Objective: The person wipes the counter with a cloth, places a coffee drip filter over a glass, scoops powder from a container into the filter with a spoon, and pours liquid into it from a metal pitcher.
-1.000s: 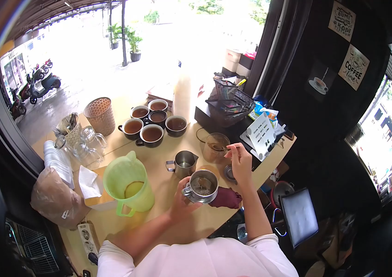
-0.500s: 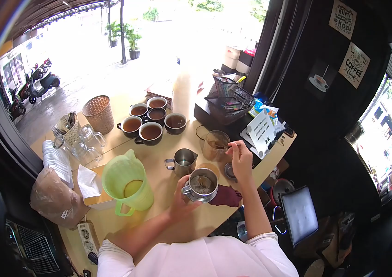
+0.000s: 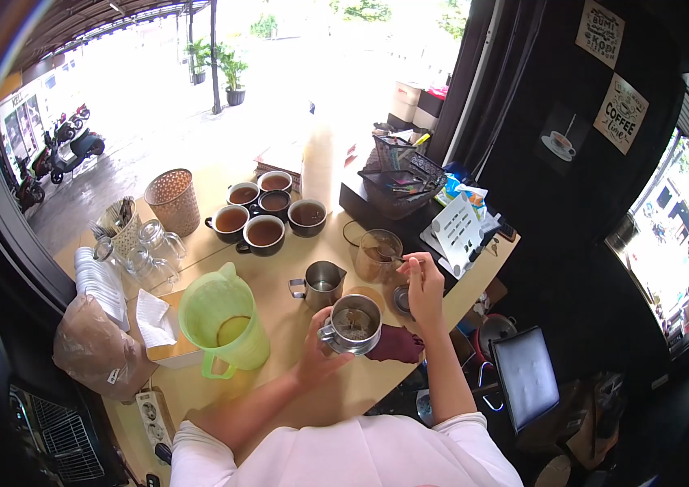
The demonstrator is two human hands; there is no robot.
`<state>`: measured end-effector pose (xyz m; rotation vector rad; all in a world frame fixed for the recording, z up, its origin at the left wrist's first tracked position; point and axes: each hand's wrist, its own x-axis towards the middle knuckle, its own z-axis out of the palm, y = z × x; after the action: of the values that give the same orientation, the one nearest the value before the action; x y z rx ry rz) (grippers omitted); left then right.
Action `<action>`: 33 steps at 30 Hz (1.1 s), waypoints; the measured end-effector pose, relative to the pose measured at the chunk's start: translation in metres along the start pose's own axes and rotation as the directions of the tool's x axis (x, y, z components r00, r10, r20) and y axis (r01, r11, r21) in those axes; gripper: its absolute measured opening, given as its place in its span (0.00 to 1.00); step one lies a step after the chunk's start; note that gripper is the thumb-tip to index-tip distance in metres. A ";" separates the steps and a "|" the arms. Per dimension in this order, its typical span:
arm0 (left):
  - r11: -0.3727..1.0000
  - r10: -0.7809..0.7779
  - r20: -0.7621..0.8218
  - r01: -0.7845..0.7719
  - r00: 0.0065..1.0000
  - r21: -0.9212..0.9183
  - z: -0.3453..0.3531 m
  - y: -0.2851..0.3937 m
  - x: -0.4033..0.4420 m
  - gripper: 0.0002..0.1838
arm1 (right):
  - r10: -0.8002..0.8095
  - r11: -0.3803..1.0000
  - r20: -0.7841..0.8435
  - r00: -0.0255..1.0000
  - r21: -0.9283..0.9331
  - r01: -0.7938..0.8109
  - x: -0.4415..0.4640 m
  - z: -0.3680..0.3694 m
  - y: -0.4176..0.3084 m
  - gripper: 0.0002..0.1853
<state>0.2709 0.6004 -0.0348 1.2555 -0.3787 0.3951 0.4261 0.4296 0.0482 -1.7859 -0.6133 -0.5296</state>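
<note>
My left hand [image 3: 320, 353] is wrapped round a metal cup [image 3: 358, 347] with a side handle, with some light brown grounds or liquid inside. My right hand [image 3: 425, 290] pinches the handle of a spoon [image 3: 395, 258], whose other end is inside a clear plastic jar [image 3: 377, 272] with brown powder. Left of the jar stands a steel pitcher [image 3: 324, 286]. A small round metal piece [image 3: 402, 299] lies near my right wrist. Below it, a maroon cloth [image 3: 397, 345] is on the table edge.
Several dark cups of brown drink [image 3: 265, 234] are grouped at the back. A green plastic pitcher [image 3: 226, 316], glass mugs [image 3: 149, 264] and a woven basket [image 3: 174, 203] stand on the left. A black organizer [image 3: 401, 178] and a white card [image 3: 458, 235] are at the right.
My right hand has shifted slightly down, with the spoon still in the jar. My left hand and the metal cup have barely moved.
</note>
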 end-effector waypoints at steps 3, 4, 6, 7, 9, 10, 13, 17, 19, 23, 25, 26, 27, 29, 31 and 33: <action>1.000 0.006 -0.002 -0.006 1.000 -0.001 -0.002 -0.003 0.000 0.48 | 0.004 1.000 0.002 1.000 -0.015 -0.004 0.000 0.000 0.002 0.10; 1.000 0.011 -0.002 -0.011 1.000 0.004 -0.002 -0.004 0.000 0.48 | 0.009 1.000 0.008 1.000 -0.019 -0.009 0.000 0.000 0.004 0.10; 1.000 -0.001 0.000 0.001 1.000 0.016 -0.003 -0.004 0.000 0.48 | -0.001 0.999 0.000 1.000 -0.037 0.001 0.001 0.000 0.005 0.10; 1.000 -0.008 0.000 0.008 1.000 0.022 -0.003 -0.003 0.000 0.48 | -0.006 0.999 -0.003 1.000 -0.046 0.006 0.000 0.000 0.005 0.10; 0.999 -0.012 -0.001 0.012 1.000 0.033 -0.003 -0.002 0.000 0.48 | 0.011 1.000 -0.005 1.000 -0.029 -0.011 0.000 0.000 0.005 0.10; 0.999 -0.012 -0.001 0.012 1.000 0.039 -0.003 -0.002 0.000 0.48 | 0.019 1.000 -0.006 1.000 -0.020 -0.019 0.000 0.000 0.004 0.10; 0.999 0.004 -0.001 -0.004 1.000 0.044 -0.003 -0.004 0.001 0.48 | -0.008 0.999 0.022 1.000 -0.043 0.009 -0.001 -0.004 0.004 0.10; 0.997 0.004 0.006 -0.005 1.000 0.077 -0.006 -0.010 0.000 0.48 | -0.055 0.997 0.049 0.997 -0.054 0.058 -0.007 -0.012 -0.005 0.10; 0.999 -0.038 -0.007 0.038 0.999 0.012 -0.004 -0.005 0.000 0.48 | -0.071 0.996 0.060 0.996 -0.044 0.073 -0.010 -0.017 -0.012 0.09; 0.999 -0.029 -0.010 0.030 1.000 0.041 -0.003 -0.002 0.000 0.48 | -0.146 0.988 0.071 0.987 0.067 0.142 -0.021 -0.029 -0.032 0.11; 0.996 0.010 0.000 -0.010 1.000 0.089 -0.004 -0.007 0.001 0.49 | -0.174 0.978 0.080 0.982 0.133 0.162 -0.028 -0.040 -0.038 0.12; 0.995 0.009 -0.005 -0.008 1.000 0.101 -0.004 -0.007 0.001 0.49 | -0.210 0.967 0.074 0.975 0.161 0.196 -0.030 -0.045 -0.045 0.16; 0.993 0.008 -0.009 -0.007 1.000 0.114 -0.004 -0.007 0.001 0.49 | -0.232 0.956 0.074 0.970 0.200 0.213 -0.033 -0.050 -0.055 0.17; 0.996 -0.001 -0.015 0.002 1.000 0.092 -0.004 -0.008 0.000 0.49 | -0.278 0.928 0.069 0.958 0.279 0.249 -0.040 -0.059 -0.075 0.19; 1.000 -0.020 -0.019 0.020 1.000 0.021 -0.004 -0.011 0.000 0.49 | -0.256 0.910 0.091 0.962 0.358 0.208 -0.049 -0.065 -0.086 0.23; 0.999 -0.035 -0.018 0.035 0.999 -0.015 -0.002 -0.007 -0.001 0.49 | -0.242 0.886 0.131 0.961 0.435 0.164 -0.057 -0.070 -0.094 0.24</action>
<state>0.2739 0.6007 -0.0417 1.2418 -0.3429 0.3729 0.3184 0.3776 0.1004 -1.3725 -0.9748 -0.3413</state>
